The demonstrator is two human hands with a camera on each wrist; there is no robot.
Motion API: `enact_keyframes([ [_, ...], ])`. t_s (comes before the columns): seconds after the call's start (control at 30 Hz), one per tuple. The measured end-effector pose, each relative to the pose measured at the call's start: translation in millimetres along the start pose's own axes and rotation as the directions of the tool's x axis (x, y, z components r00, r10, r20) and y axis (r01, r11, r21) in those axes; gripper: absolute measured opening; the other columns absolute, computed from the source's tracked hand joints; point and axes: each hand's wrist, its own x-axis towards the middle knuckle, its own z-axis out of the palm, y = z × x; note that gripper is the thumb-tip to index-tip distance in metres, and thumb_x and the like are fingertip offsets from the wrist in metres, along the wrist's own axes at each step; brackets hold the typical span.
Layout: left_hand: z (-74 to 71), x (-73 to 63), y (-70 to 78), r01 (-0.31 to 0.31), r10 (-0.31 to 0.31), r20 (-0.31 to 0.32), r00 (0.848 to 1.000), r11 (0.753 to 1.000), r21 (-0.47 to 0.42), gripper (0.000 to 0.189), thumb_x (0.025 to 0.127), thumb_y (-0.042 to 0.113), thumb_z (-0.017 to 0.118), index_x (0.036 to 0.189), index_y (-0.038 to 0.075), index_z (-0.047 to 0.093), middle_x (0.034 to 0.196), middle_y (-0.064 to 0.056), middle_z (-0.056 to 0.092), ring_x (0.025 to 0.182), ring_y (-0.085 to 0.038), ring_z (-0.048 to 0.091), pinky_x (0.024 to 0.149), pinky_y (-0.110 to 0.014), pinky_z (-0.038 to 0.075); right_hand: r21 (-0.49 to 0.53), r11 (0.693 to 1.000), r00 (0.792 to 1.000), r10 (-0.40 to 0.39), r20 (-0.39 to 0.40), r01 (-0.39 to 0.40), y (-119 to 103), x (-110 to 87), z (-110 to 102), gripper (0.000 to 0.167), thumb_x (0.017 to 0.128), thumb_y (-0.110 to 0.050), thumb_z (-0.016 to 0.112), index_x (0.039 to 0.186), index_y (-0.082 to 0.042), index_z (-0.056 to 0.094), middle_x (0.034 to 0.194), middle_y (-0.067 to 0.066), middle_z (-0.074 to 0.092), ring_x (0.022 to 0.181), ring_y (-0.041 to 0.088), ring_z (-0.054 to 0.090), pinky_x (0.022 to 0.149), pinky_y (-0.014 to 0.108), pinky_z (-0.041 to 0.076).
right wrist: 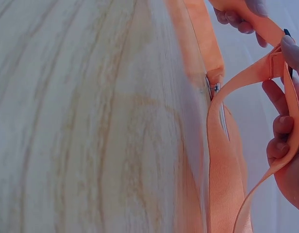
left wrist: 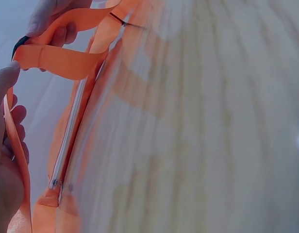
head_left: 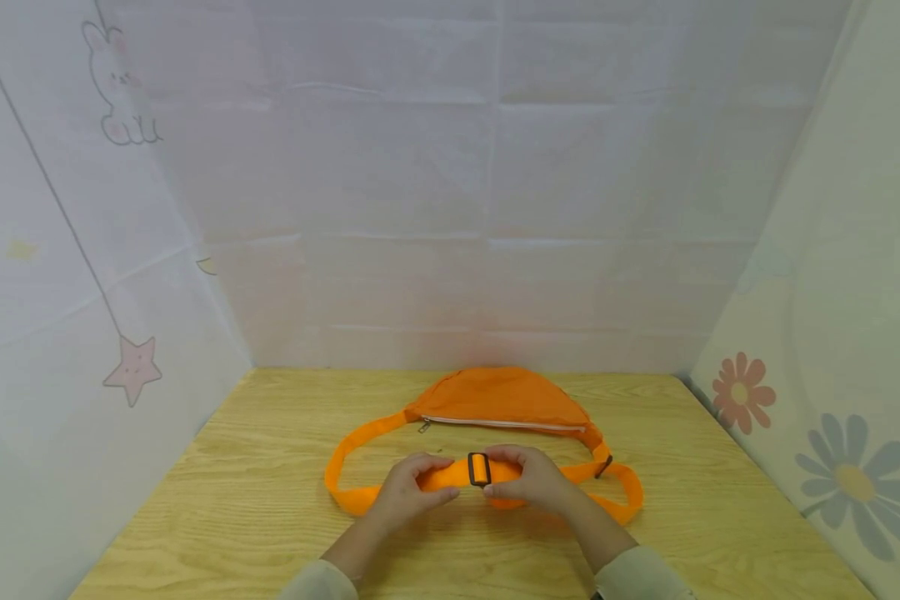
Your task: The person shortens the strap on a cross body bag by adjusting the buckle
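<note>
An orange waist bag (head_left: 506,398) lies at the back of the table, its light zip (head_left: 502,425) along the near side. Its orange strap (head_left: 371,429) loops forward to both hands. In the head view, my left hand (head_left: 405,496) holds the strap just left of a black slide buckle (head_left: 479,469). On the buckle's other side, my right hand (head_left: 540,481) pinches the strap between thumb and fingers. The left wrist view has the left hand (left wrist: 6,160) with strap running along its palm. A strap loop hangs past the right hand (right wrist: 290,131) in the right wrist view.
The wood-grain table (head_left: 255,500) carries the bag. A slack strap loop (head_left: 630,492) with a second dark fitting (head_left: 603,467) lies to the right. Pale sheets stand behind and at both sides, printed with a star (head_left: 133,368) and flowers (head_left: 855,482).
</note>
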Motion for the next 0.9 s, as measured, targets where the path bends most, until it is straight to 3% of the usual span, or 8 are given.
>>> enact_keyframes([
  [0.5,1.4,-0.6,0.4,0.01,-0.009,0.013,1.0,0.999,-0.04,0.038,0.082,0.027,0.08,0.116,0.013,0.072,0.112,-0.003,0.068,0.099,-0.011,0.059,0.084,-0.02,0.048,0.0,1.0,1.0,-0.012,0.029,0.012,-2.2,-0.5,0.4,0.06,0.078,-0.028,0.083,0.129,-0.004,0.062,0.132,0.016,0.061,0.11,0.024,0.061,0.092,0.041,0.053],
  [0.9,2.8,1.5,6.2,-0.01,0.01,0.02,1.0,1.0,-0.013,0.039,0.082,0.028,0.08,0.115,0.01,0.072,0.108,-0.003,0.069,0.094,-0.008,0.057,0.082,-0.02,0.047,-0.001,1.0,0.999,-0.02,0.031,0.02,-0.9,1.9,2.2,0.059,0.077,-0.029,0.084,0.127,-0.005,0.063,0.128,0.013,0.064,0.107,0.021,0.062,0.09,0.038,0.053],
])
